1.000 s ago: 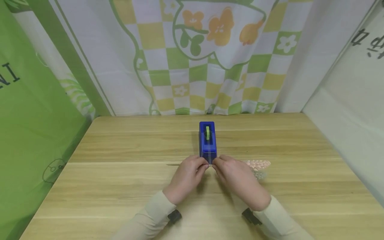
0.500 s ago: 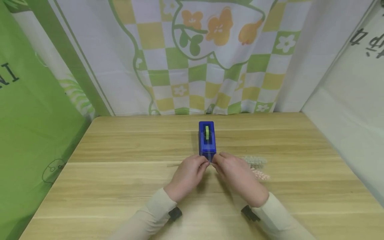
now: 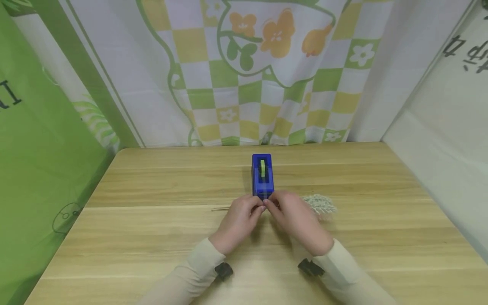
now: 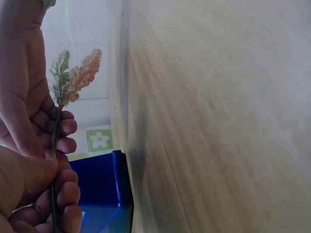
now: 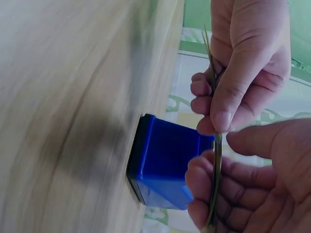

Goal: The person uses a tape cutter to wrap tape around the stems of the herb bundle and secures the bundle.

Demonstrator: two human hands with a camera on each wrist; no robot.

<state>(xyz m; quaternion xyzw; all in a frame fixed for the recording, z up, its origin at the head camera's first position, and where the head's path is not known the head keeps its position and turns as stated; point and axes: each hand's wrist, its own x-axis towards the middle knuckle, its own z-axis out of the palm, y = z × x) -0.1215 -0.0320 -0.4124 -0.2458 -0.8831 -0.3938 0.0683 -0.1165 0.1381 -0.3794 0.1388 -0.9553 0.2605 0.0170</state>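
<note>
Two dried flower sprigs, one with a pale green head [image 4: 60, 73] and one with a pink head [image 4: 87, 73], lie side by side in both hands. My left hand [image 3: 239, 220] pinches their thin stems [image 5: 217, 170] between thumb and fingers. Close beside it, my right hand [image 3: 299, 220] has its fingers curled round the stems below the flower heads, its thumb slightly lifted in the right wrist view. Bare stem ends [image 3: 220, 209] stick out to the left. Just beyond the fingertips stands a blue tape dispenser [image 3: 268, 162], its front partly hidden by the hands.
A yellow-green tape core [image 3: 263, 168] sits in the dispenser. The wooden table [image 3: 171, 241] reaches back to a checkered curtain [image 3: 267, 101]. Green cloth [image 3: 45, 169] hangs on the left, white cloth [image 3: 438, 140] on the right.
The sprigs have turned about their stems: the pink head went from the far side to the near side, and the green one now mostly covers it. My right hand shifted slightly left.
</note>
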